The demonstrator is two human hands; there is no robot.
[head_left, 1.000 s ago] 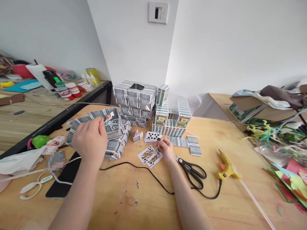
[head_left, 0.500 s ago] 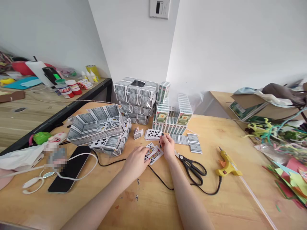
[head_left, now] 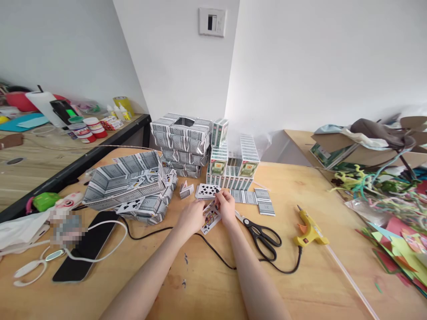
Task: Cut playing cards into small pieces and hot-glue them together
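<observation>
Head view: report the change.

Half a second ago the left hand (head_left: 191, 218) lay over two overlapping face cards; now its fingers are pinched on one playing card (head_left: 209, 206), raised at a tilt. One card is thus parted from the jack card (head_left: 212, 222) and up between both hands.

And the right hand (head_left: 226, 207)?

Fingertips drawn together at the card's far side; whether they grip it, I cannot tell.

Location and orientation?

Just nearer than the card stack (head_left: 205, 191), left of the scissors (head_left: 262, 238). Its visible edge slants away rightward; fingers obscure its long axis. The jack's runs diagonally, near-left to far-right.
</observation>
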